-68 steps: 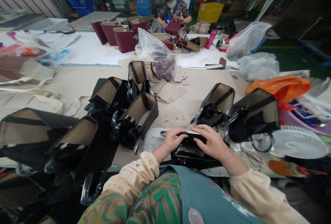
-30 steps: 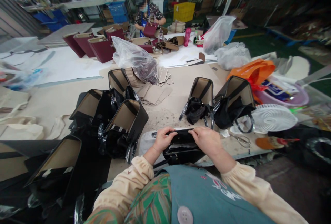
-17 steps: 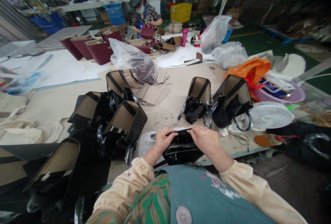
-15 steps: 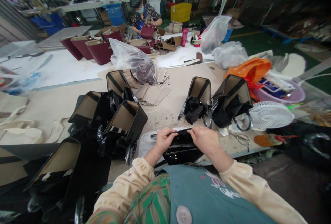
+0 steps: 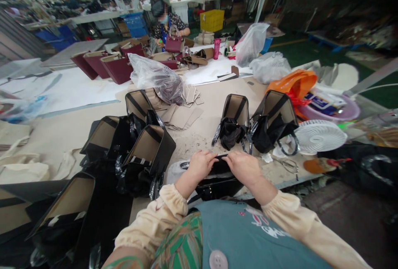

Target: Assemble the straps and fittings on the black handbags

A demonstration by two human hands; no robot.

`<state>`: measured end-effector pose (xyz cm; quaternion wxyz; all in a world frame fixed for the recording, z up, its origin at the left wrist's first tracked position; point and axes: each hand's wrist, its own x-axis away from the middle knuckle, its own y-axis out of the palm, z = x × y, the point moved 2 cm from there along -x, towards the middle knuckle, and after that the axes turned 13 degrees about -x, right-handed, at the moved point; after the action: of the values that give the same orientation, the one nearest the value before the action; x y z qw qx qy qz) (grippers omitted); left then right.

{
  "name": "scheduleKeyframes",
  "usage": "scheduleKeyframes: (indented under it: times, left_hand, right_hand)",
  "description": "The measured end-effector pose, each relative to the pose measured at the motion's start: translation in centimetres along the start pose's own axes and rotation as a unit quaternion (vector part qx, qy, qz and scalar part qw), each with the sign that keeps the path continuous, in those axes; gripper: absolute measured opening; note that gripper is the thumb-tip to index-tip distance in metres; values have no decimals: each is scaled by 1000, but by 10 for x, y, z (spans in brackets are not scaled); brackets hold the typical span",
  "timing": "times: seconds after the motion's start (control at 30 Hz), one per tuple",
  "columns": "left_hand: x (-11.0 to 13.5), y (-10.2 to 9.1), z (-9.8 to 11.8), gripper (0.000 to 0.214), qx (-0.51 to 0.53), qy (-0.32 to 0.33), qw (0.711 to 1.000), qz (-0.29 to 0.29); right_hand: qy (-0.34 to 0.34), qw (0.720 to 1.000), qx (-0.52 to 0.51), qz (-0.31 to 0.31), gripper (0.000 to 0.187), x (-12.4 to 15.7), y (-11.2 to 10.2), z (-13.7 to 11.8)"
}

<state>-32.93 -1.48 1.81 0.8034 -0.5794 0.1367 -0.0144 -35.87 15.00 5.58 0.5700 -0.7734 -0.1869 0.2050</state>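
A glossy black handbag point(image 5: 217, 184) lies against my body at the table's near edge. My left hand point(image 5: 201, 164) and my right hand point(image 5: 244, 166) both press on its top edge, fingers curled over it and nearly touching in the middle. Under the bag's far side a white pad point(image 5: 174, 171) shows. Cream sleeves cover both my forearms.
Several open black bags point(image 5: 152, 153) lie to the left, two more point(image 5: 273, 124) to the right. A white fan point(image 5: 320, 136), scissors point(image 5: 287, 163), card pieces point(image 5: 183, 113) and plastic sacks point(image 5: 158, 76) are around. A person point(image 5: 168, 22) works on maroon bags at the far table.
My hands have slid closer together along the bag's top edge. The view has tilted and shifted slightly, so the table appears lower.
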Motion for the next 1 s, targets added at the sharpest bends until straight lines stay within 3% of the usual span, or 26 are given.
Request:
scheduleKeyframes:
  times: [0.2,0.4,0.6,1.0]
  left_hand:
    - [-9,7,-7,27,-4,2,1000,-19]
    - [-7,5,-9,27,-22,29,999,-33]
    - [-4,8,-6,28,-26,2,999,-43]
    - [-17,-12,13,31,-116,18,983,-143]
  right_hand:
    - [-16,1000,-25,-11,27,4,-3,7]
    - [24,1000,-12,-4,32,1,-4,8]
    - [42,999,1,-3,34,-2,-3,8]
    - [42,999,1,-7,31,-4,-6,7]
